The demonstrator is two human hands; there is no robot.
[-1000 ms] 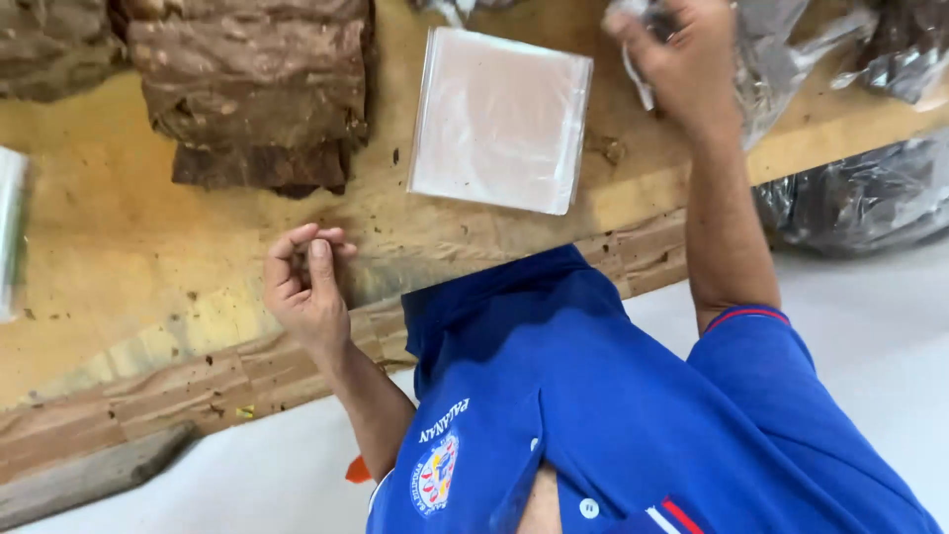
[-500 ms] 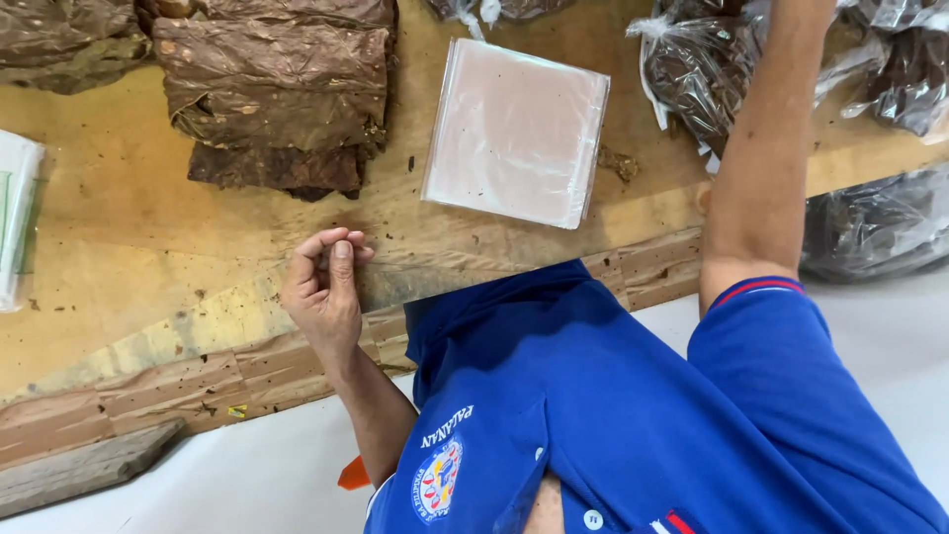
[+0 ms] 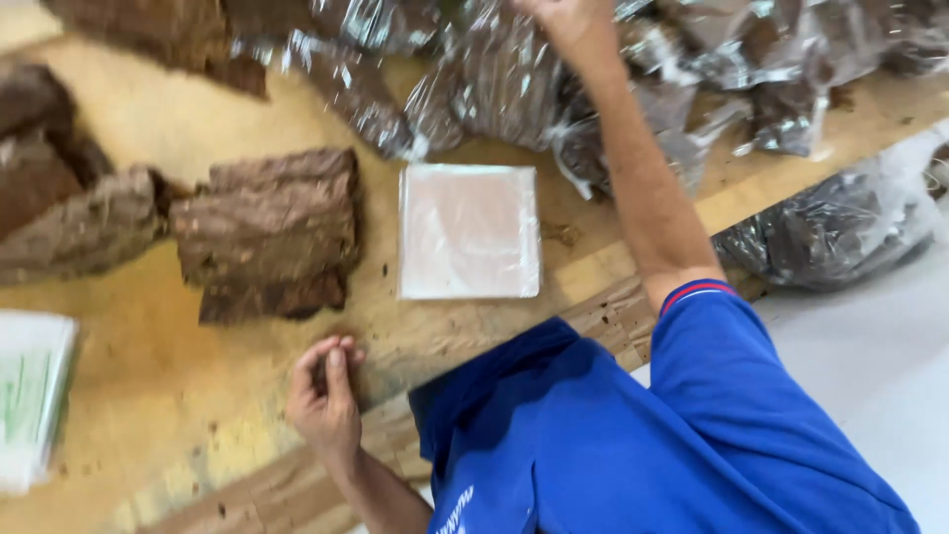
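Head camera showed the left hand resting near the worn front edge of the wooden table, its fingers curled together with the tips bunched against the thumb; whether they pinched some small scrap could not be told, since the inside of the curl was hidden. Just beyond those fingertips, toward the far side of the table, lay a stack of dry brown leaves, flat and ragged at its edges, apart from the hand. Beside that stack, off to the right of the left fingers, sat a square pile of clear plastic bags, squared up and lying flat on the wood, touched by neither hand. The right hand reached far across the table, the arm stretched out over the right edge of the square pile; its fingers ran out of the top of the frame, so their grip could not be told, though they sat among crinkled clear bags filled with brown leaf. More loose brown leaves lay well to the left of the left fingers, and a white packet with green print lay at the table's left end. Another filled bag hung off the table's near right side, behind the blue sleeve
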